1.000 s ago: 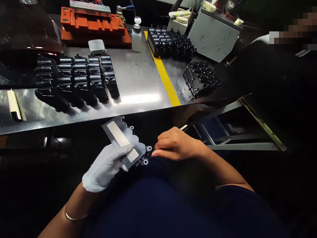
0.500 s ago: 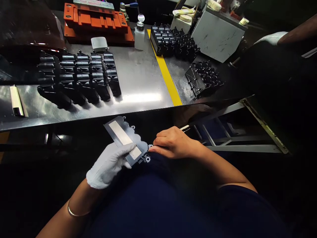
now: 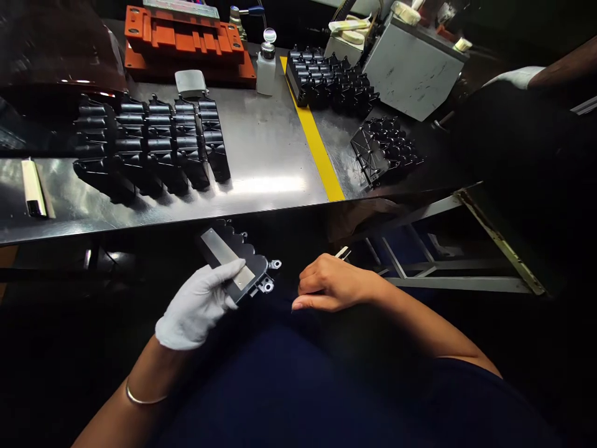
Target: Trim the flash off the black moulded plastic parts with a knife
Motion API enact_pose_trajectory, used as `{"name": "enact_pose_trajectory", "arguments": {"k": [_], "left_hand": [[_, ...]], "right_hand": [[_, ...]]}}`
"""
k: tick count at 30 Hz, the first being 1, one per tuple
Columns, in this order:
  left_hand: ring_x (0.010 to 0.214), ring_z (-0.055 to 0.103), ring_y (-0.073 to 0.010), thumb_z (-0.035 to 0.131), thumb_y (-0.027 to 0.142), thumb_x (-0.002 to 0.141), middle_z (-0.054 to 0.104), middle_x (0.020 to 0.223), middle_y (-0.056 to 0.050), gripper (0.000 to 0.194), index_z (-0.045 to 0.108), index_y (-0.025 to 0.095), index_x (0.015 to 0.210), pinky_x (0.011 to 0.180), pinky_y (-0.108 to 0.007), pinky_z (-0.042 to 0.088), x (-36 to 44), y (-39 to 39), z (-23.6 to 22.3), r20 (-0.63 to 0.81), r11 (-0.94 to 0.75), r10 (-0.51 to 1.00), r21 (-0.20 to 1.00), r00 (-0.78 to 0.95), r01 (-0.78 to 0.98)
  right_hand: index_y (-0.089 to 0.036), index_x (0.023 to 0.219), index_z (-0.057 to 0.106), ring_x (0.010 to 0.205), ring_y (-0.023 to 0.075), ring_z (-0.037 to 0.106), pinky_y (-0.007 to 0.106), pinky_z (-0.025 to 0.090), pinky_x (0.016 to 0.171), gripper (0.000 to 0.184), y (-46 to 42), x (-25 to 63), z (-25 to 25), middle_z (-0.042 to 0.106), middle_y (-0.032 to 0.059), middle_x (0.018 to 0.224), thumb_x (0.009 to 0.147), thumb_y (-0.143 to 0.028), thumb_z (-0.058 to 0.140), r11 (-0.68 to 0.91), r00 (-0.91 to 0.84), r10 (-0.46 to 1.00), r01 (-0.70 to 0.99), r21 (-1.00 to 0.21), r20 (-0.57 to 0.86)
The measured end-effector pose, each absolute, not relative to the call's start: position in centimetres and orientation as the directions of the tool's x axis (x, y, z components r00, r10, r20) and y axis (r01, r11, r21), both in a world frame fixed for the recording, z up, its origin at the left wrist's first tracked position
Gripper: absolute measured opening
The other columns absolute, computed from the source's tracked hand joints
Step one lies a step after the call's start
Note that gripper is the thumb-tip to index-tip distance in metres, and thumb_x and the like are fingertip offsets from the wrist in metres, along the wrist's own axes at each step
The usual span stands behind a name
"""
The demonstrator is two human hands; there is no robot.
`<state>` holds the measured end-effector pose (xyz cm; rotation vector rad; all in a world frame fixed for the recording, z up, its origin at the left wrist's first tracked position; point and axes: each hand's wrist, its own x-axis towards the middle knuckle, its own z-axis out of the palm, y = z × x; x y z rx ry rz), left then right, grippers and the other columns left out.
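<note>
My left hand (image 3: 198, 305), in a white glove, is closed around a dark moulded plastic part (image 3: 259, 261). This part has a scalloped edge, a pale flat strip along its face and small ringed lugs at the near end. My thumb presses on the strip. To the right, apart from the part, my bare right hand (image 3: 333, 283) has its fingers curled round a slim cream-and-dark tool (image 3: 344, 252). Only the tool's back end shows above the knuckles; its working end is hidden.
Several black ribbed parts (image 3: 158, 146) stand in rows on the metal bench (image 3: 261, 143), with more (image 3: 331, 78) past a yellow stripe (image 3: 321, 158). Behind are an orange fixture (image 3: 186, 46), a pump bottle (image 3: 266, 71) and a grey box (image 3: 410, 68). A co-worker's gloved hand (image 3: 515, 77) is at right.
My right hand has drawn back from the part's lugged end, down and slightly right. My left hand has tilted the part and shifted it a little left, so the strip looks darker.
</note>
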<state>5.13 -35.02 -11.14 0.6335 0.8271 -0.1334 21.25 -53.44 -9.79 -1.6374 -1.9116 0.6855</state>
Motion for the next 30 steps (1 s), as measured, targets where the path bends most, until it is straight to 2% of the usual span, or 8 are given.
{"name": "enact_pose_trajectory", "arguments": {"k": [4,8,12,15,18,21,25,30], "left_hand": [[0.056,0.068,-0.0126,0.058,0.008,0.083,0.071,0.069,-0.005,0.012,0.071,0.01,0.082,0.057,-0.02,0.059,5.7,-34.9,-10.8,-0.74,0.831,0.071,0.415,0.669,0.371],[0.053,0.066,-0.0126,0.051,0.018,0.091,0.066,0.057,-0.003,0.024,0.07,0.01,0.078,0.054,-0.02,0.058,5.7,-35.2,-10.3,-0.723,0.804,-0.058,0.375,0.688,0.462],[0.067,0.069,-0.0182,0.074,0.038,0.074,0.072,0.074,-0.004,0.027,0.073,0.016,0.088,0.061,-0.025,0.057,4.6,-35.3,-10.1,-0.48,0.432,0.243,0.832,0.843,0.349],[0.09,0.067,-0.0216,0.076,0.039,0.071,0.074,0.094,-0.006,0.027,0.074,0.02,0.09,0.082,-0.029,0.054,4.3,-35.7,-10.8,-0.218,0.084,0.469,0.976,0.856,0.202],[0.077,0.065,-0.0184,0.066,0.049,0.078,0.072,0.084,-0.003,0.033,0.071,0.019,0.089,0.071,-0.027,0.054,4.7,-35.6,-12.0,-0.267,0.152,0.518,0.964,0.813,0.219],[0.072,0.063,-0.016,0.064,0.056,0.078,0.07,0.08,-0.002,0.04,0.069,0.018,0.088,0.066,-0.025,0.052,4.8,-35.2,-12.8,-0.304,0.241,0.547,0.95,0.78,0.201],[0.064,0.061,-0.0157,0.07,0.06,0.069,0.071,0.073,-0.004,0.046,0.073,0.016,0.081,0.06,-0.024,0.051,4.5,-34.8,-12.8,-0.353,0.27,0.427,0.928,0.832,0.255],[0.065,0.062,-0.0147,0.071,0.059,0.068,0.073,0.073,-0.004,0.041,0.075,0.019,0.072,0.062,-0.022,0.05,4.2,-34.7,-11.9,-0.316,0.186,0.384,0.947,0.868,0.263]], "right_hand": [[-0.014,0.098,0.068,0.072,0.0113,0.065,0.018,0.049,0.059,0.038,-53.2,20.8,-10.1,0.069,0.0087,0.088,0.085,-0.049,0.063,0.16,0.054,0.938,0.807,-0.568,0.342],[-0.017,0.119,0.06,0.096,0.0146,0.069,0.019,0.056,0.072,0.041,-52.1,20.3,-10.2,0.068,0.0108,0.115,0.087,-0.042,0.063,0.294,-0.078,0.879,0.866,-0.405,0.47],[-0.014,0.117,0.06,0.093,0.0172,0.071,0.023,0.058,0.081,0.049,-51.2,19.9,-10.7,0.073,0.0112,0.101,0.08,-0.045,0.07,0.211,0.155,0.81,0.823,-0.528,0.565],[-0.014,0.11,0.062,0.08,0.0161,0.071,0.024,0.058,0.075,0.046,-50.6,19.4,-10.8,0.073,0.0095,0.092,0.077,-0.045,0.073,0.134,0.303,0.796,0.757,-0.639,0.525],[-0.014,0.11,0.061,0.081,0.0147,0.067,0.024,0.056,0.07,0.044,-50.4,19.0,-10.7,0.069,0.008,0.093,0.085,-0.05,0.063,0.027,0.428,0.826,0.621,-0.783,0.367],[-0.015,0.104,0.061,0.082,0.0126,0.063,0.024,0.054,0.07,0.031,-50.5,19.2,-10.6,0.064,0.0068,0.092,0.099,-0.039,0.042,-0.08,0.528,0.812,0.524,-0.848,0.25],[-0.015,0.104,0.062,0.069,0.0101,0.059,0.023,0.051,0.065,0.024,-50.9,19.4,-10.9,0.064,0.0045,0.084,0.099,-0.024,0.041,-0.03,0.395,0.88,0.601,-0.799,0.264],[-0.013,0.113,0.067,0.07,0.012,0.056,0.025,0.047,0.066,0.028,-51.2,19.2,-10.7,0.062,0.0029,0.072,0.097,-0.025,0.047,-0.013,0.308,0.92,0.64,-0.768,0.242]]}}
